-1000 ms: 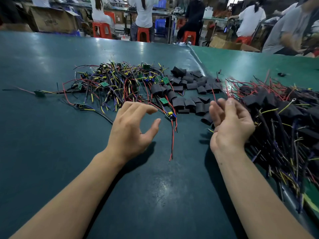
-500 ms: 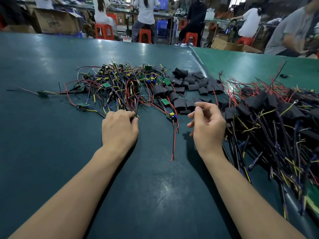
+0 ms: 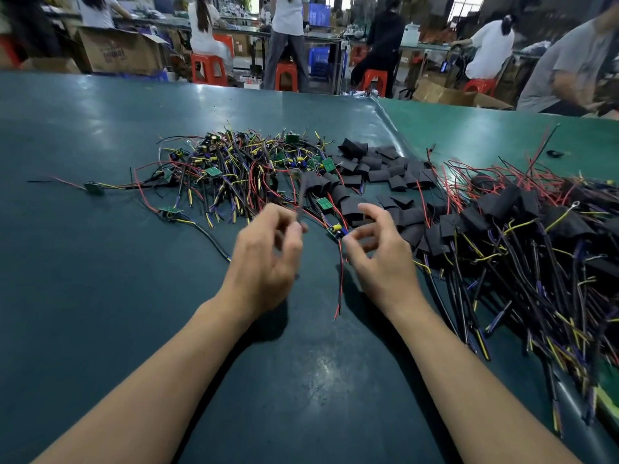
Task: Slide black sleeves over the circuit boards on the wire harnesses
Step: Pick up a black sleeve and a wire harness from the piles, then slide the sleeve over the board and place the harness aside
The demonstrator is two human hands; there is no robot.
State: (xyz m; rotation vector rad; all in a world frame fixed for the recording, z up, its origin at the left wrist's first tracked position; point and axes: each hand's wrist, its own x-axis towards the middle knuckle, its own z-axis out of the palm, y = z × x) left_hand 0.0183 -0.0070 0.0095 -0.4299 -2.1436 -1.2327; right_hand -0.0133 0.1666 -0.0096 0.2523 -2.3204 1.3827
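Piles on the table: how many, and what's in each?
3. Unsleeved harnesses left of centre; loose black sleeves beside them, centre; sleeved harnesses on the right, running off frame, so more may lie out of view.

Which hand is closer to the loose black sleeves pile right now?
Right. The right hand hovers at the near edge of the loose black sleeves; the left hand sits farther left, in front of the unsleeved harnesses.
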